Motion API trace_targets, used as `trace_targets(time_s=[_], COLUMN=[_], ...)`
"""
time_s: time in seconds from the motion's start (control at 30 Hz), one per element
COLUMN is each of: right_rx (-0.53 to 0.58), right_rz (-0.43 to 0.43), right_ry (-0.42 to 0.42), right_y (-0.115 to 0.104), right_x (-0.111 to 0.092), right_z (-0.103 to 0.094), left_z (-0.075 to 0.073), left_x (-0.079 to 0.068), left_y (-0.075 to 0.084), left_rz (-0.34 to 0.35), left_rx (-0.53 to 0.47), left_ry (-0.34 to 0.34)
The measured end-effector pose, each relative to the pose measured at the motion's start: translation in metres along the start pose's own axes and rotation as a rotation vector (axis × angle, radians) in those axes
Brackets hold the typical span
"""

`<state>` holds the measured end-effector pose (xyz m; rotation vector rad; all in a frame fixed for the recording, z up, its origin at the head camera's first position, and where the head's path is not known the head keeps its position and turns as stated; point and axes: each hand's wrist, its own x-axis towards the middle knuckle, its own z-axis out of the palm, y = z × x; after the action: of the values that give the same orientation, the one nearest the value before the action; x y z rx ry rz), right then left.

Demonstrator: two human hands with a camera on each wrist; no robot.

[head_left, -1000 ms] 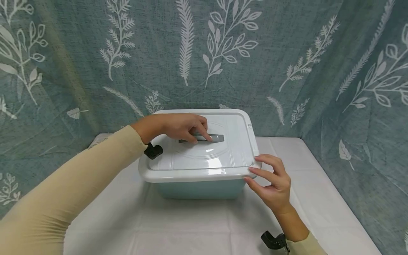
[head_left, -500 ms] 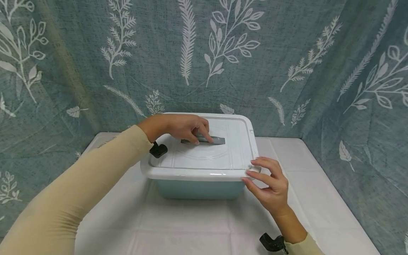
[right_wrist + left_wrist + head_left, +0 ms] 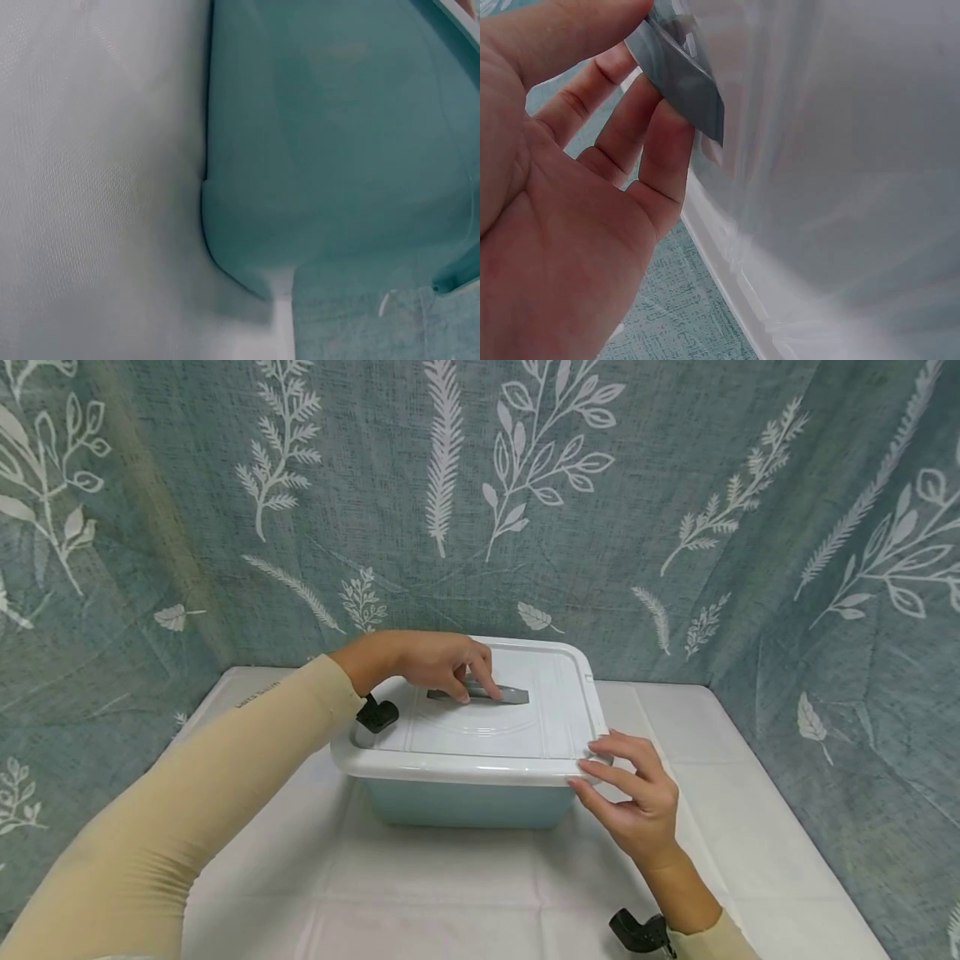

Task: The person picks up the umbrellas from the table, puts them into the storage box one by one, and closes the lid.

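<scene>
A white lid [image 3: 465, 743] lies over a light teal plastic storage box [image 3: 472, 803] on the table. My left hand [image 3: 442, 662] reaches over the lid and pinches its grey handle [image 3: 513, 695] between thumb and fingers. The left wrist view shows that handle [image 3: 686, 94] close up, the thumb on one side and the fingertips on the other. At the lid's front right corner, my right hand [image 3: 633, 789] holds the rim with thumb and fingertips. The box's side wall [image 3: 345, 150] fills much of the right wrist view. What the box contains is hidden.
A white cloth [image 3: 435, 893] covers the table. Patterned green-blue curtains [image 3: 360, 485] hang behind and on both sides, close to the table's edges. Black wrist cameras [image 3: 377, 714] sit on both wrists.
The back of the lid has come down, with my left hand following it slightly down and to the right. My right hand has shifted slightly left at the same corner.
</scene>
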<state>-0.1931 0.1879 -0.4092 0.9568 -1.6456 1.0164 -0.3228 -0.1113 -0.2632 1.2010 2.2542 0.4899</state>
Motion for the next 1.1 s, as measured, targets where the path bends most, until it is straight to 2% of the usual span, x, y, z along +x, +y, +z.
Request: trace_targets(time_s=[0.43,0.6,0.8,1.1], right_rx=[-0.001,0.008,-0.002,0.015], right_rz=[-0.025,-0.028,-0.018,-0.005], right_ry=[0.007,0.011,0.016,0.021], right_y=[0.001,0.002,-0.001,-0.002], right_x=[0.003,0.002,0.001,0.001], right_z=[0.000,0.001,0.002,0.001], left_z=[0.000,0.005,0.011,0.018], left_x=[-0.003,-0.007,-0.015,-0.032], left_y=[0.001,-0.001,-0.001,0.001], left_rz=[-0.042,-0.059,-0.038,-0.073], left_rx=[0.002,-0.024,-0.004,0.039], left_ry=[0.019,0.060,0.120,0.185])
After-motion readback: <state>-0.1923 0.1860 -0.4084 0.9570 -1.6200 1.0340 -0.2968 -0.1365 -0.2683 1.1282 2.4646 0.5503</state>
